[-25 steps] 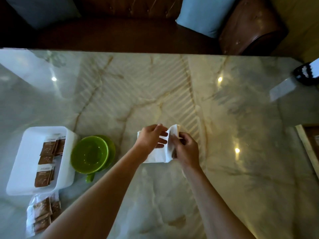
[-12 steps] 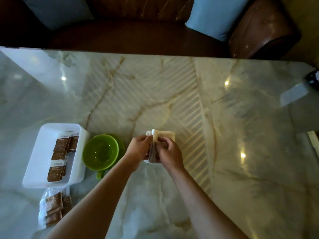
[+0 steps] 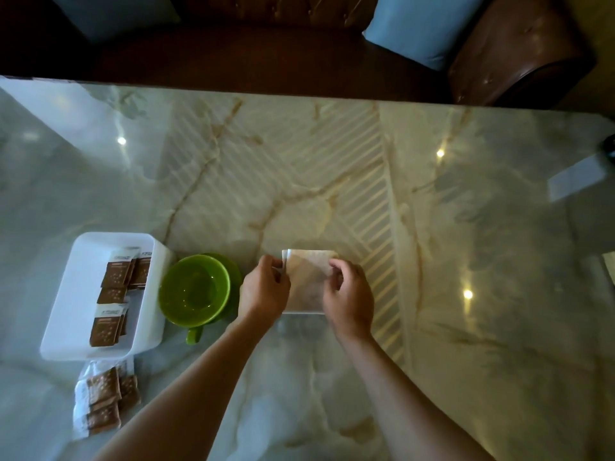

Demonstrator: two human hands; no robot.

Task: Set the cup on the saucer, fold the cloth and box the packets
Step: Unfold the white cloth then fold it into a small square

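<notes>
A white cloth [image 3: 307,284], folded into a small rectangle, lies on the marble table between my hands. My left hand [image 3: 264,289] pinches its left edge, where stacked layers show. My right hand [image 3: 349,294] pinches its right edge with curled fingers. A green cup [image 3: 194,289] sits on a green saucer [image 3: 233,269] just left of my left hand, handle toward me. A white box [image 3: 73,294] at the far left holds several brown packets [image 3: 111,301]. More brown packets [image 3: 103,400] lie in a clear wrapper on the table in front of the box.
The marble table [image 3: 432,261] stretches wide to the right and far side. A brown leather sofa [image 3: 519,51] with blue cushions [image 3: 422,24] stands behind the table's far edge. A dark object [image 3: 610,144] sits at the right edge.
The cloth went from being held up between my hands to lying flat as a smaller folded rectangle. Both hands shifted apart to its left and right edges.
</notes>
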